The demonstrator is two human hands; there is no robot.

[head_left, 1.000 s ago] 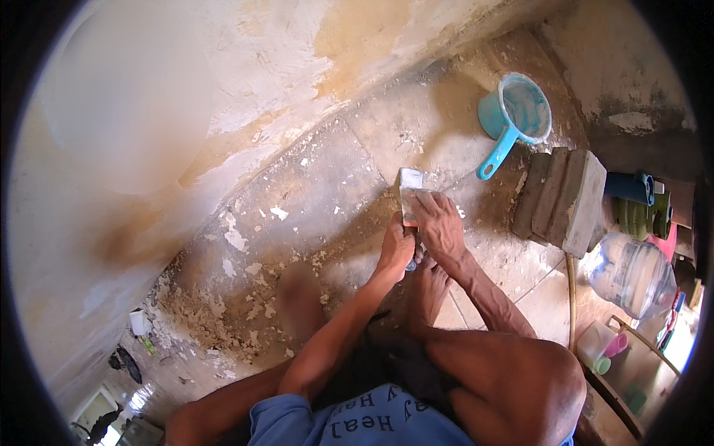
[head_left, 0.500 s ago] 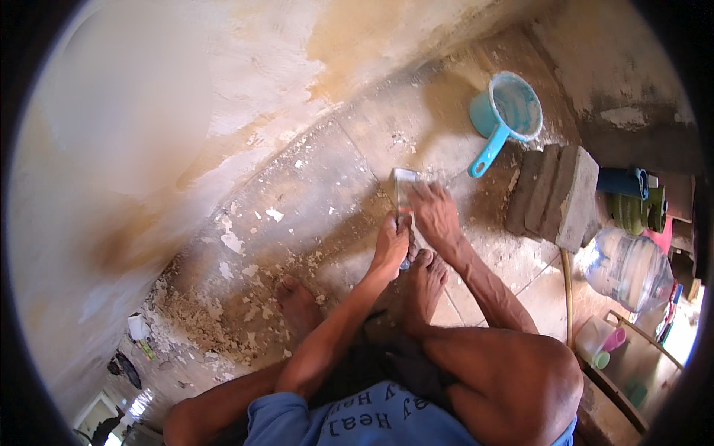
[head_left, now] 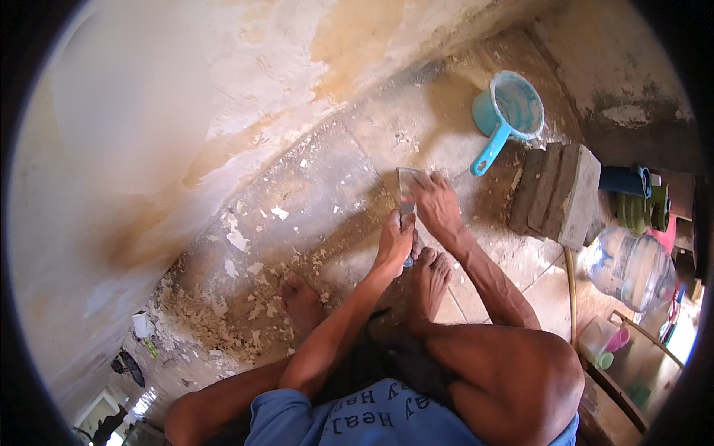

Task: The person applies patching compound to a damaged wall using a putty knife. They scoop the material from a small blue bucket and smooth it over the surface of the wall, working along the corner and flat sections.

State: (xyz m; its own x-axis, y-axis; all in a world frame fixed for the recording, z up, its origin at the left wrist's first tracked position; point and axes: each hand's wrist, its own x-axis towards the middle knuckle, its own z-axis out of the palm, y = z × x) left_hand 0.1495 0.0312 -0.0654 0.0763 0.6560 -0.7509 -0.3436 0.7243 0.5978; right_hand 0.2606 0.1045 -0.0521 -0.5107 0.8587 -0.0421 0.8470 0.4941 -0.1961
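Observation:
My left hand point(head_left: 395, 244) is wrapped round the handle of a putty knife point(head_left: 404, 183), just in front of my bare right foot. The wide metal blade points away from me. Against the right side of that blade lie the fingertips of my right hand point(head_left: 439, 208), with the fingers extended and somewhat apart. Part of the blade is hidden behind them, and most of the handle is inside my left fist. Paint flakes point(head_left: 236, 239) are scattered over the floor point(head_left: 327, 178) to the left of the knife.
A light-blue dipper point(head_left: 487, 115) stands near the far wall. Grey blocks point(head_left: 554, 195) and a clear water jug point(head_left: 632, 269) are on the right. A peeling wall point(head_left: 253, 89) rises along the left. Debris point(head_left: 197, 316) is heaped near my left foot.
My right hand's fingers have shifted slightly along the blade, and the blade has turned a little. My left hand keeps its grip on the putty knife.

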